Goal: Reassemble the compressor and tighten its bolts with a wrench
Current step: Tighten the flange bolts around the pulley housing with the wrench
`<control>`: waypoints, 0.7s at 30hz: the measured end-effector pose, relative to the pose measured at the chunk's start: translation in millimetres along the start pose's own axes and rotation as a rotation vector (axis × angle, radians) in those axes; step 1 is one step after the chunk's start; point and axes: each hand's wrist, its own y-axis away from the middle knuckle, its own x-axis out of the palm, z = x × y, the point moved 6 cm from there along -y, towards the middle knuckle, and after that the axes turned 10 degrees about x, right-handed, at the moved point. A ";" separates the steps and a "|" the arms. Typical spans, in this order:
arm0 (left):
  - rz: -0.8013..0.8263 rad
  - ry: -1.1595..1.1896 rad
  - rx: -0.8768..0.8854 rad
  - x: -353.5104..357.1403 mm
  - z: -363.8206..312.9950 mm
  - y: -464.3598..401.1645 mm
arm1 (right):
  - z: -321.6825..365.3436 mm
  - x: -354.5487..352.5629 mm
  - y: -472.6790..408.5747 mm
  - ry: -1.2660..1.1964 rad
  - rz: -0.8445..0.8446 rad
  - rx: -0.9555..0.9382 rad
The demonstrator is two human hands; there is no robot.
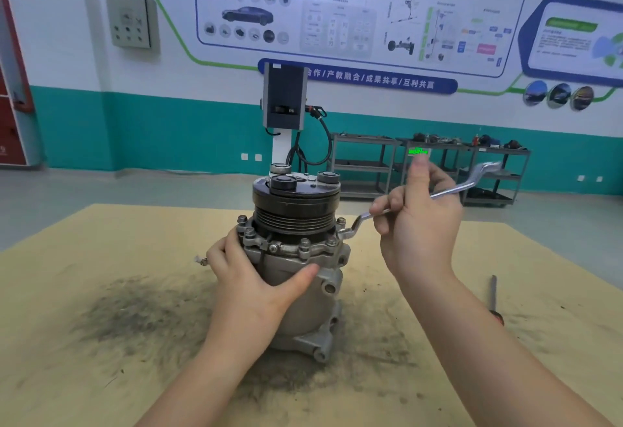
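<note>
The grey metal compressor [303, 295] stands upright on the table, its black pulley [296, 205] on top. Several bolts [305, 244] ring the flange under the pulley. My left hand [251, 283] grips the compressor body from the left, thumb across its front. My right hand [416, 224] holds the shaft of an offset ring wrench [448, 190]. The wrench's ring end sits at a bolt on the right side of the flange [344, 231]. Its far end points up and right.
The tan table top [101, 291] carries dark grime smears around the compressor. A thin tool [494, 295] lies at the right. A small metal piece [201, 260] lies left of the compressor. Shelving carts [364, 163] and a charging post [285, 99] stand behind.
</note>
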 end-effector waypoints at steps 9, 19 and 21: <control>0.008 0.016 0.025 -0.1 -1.0 0.3 | -34.5 -10.2 -9.7 -0.181 -0.035 0.243; -0.017 0.036 0.074 -0.3 -0.1 -1.5 | -42.0 -10.8 -0.5 -0.289 -0.011 0.287; -0.025 0.034 0.077 -0.5 0.2 -1.7 | -31.1 -8.5 9.4 -0.246 0.040 0.065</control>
